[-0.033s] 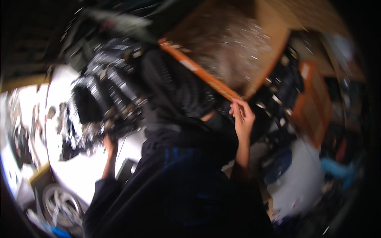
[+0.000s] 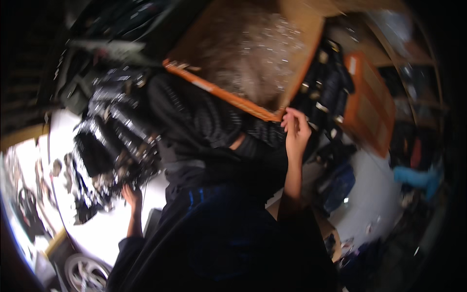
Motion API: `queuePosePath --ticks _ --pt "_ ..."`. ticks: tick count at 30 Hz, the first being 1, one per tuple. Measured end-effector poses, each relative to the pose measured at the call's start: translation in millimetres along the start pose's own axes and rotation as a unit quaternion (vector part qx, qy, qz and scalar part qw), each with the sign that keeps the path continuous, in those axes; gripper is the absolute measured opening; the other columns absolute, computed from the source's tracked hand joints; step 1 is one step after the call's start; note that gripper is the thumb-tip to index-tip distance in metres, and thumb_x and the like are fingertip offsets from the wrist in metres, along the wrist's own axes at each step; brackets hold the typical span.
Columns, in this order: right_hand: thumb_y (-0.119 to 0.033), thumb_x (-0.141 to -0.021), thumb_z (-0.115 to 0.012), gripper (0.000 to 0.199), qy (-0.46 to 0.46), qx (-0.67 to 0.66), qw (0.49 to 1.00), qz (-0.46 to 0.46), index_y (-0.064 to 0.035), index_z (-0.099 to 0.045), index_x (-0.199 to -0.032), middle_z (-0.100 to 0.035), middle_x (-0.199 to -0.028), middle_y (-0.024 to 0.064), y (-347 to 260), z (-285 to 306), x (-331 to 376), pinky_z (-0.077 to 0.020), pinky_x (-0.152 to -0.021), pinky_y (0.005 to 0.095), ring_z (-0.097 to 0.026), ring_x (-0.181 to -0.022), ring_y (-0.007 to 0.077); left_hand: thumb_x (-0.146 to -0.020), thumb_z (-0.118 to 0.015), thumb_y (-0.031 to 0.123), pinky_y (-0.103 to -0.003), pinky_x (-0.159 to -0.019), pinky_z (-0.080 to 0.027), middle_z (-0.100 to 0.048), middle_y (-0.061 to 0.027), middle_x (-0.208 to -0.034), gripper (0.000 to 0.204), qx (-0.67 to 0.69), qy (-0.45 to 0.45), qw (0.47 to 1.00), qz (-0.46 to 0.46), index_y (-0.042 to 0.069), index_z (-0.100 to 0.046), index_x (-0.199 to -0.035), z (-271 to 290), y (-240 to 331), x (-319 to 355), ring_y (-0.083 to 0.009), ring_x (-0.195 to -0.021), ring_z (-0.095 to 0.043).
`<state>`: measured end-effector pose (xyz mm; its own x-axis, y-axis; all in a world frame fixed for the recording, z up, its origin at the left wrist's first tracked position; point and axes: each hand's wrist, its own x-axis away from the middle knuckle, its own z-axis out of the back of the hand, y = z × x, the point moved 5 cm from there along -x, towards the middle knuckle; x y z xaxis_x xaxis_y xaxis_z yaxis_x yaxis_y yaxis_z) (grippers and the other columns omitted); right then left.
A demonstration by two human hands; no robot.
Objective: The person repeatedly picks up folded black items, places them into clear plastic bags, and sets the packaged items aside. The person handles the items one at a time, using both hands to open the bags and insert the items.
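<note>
At corner of tilted orange-edged brown cardboard box (image 2: 253, 58) — my right hand (image 2: 295, 130), fingers pinching its rim; left hand (image 2: 131, 196) on white bench (image 2: 104, 233) by glossy black packets (image 2: 116, 141), fingers' grip unclear. Step, I judge: tipping box out — next needs steady hold.

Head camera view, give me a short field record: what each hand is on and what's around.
view: blurred, tilted fisheye
right hand: fingers on the corner of a brown cardboard box with an orange edge
left hand: at a heap of shiny black items
surface: white table
clothing: dark sleeves; dark fabric between the hands
</note>
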<state>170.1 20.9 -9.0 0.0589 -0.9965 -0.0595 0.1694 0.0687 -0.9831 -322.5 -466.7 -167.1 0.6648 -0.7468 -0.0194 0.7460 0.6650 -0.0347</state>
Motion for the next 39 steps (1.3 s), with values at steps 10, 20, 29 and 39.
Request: queuePosePath --ticks 10,20,29,39 --pt "-0.056 -0.089 -0.059 0.059 0.237 0.065 0.944 -0.221 -0.0028 -0.063 -0.113 -0.066 -0.099 0.0084 98.0 108.4 -85.5 -0.0504 -0.054 0.0264 -0.062 -0.078 0.0136 -0.086 -0.056 0.052 -0.067 -0.106 -0.024 -0.052 -0.0217 -0.136 0.069 -0.083 -0.391 0.916 0.009 0.007 -0.048 -0.137 47.3 148.4 -87.1 -0.0431 -0.128 -0.045" --pt "-0.039 -0.074 -0.076 0.063 0.195 -0.002 0.952 -0.234 0.0077 -0.058 -0.112 -0.066 -0.087 0.0135 135.8 96.4 -147.7 -0.0505 -0.059 0.0328 -0.064 -0.073 0.0191 -0.093 -0.051 0.047 -0.046 -0.092 -0.048 -0.065 -0.0246 -0.110 0.051 0.056 -0.495 0.846 -0.191 0.007 -0.060 -0.123 131.8 253.6 -136.5 -0.0370 -0.106 -0.063" --pt "-0.010 -0.080 -0.076 0.070 0.141 -0.256 0.950 -0.111 0.0016 -0.035 -0.135 -0.060 -0.103 0.0112 -2.4 41.8 -22.2 -0.0546 -0.058 0.0267 -0.063 -0.078 0.0145 -0.100 -0.051 0.022 -0.034 -0.097 -0.045 -0.066 -0.0166 -0.116 0.039 0.503 -0.361 0.724 -0.304 -0.004 -0.051 -0.129 229.1 467.4 -171.0 -0.0210 -0.106 -0.061" --pt "-0.009 -0.092 -0.060 0.059 -0.089 -0.413 0.899 -0.119 0.0005 -0.028 -0.141 -0.046 -0.130 0.0145 -69.0 -42.4 32.5 -0.0465 -0.092 0.0373 -0.054 -0.110 0.0224 -0.090 -0.062 0.037 -0.034 -0.070 -0.059 -0.066 -0.0163 -0.095 0.047 0.802 -0.371 0.463 -0.065 -0.005 -0.057 -0.109 246.3 578.3 -161.8 -0.0222 -0.081 -0.067"
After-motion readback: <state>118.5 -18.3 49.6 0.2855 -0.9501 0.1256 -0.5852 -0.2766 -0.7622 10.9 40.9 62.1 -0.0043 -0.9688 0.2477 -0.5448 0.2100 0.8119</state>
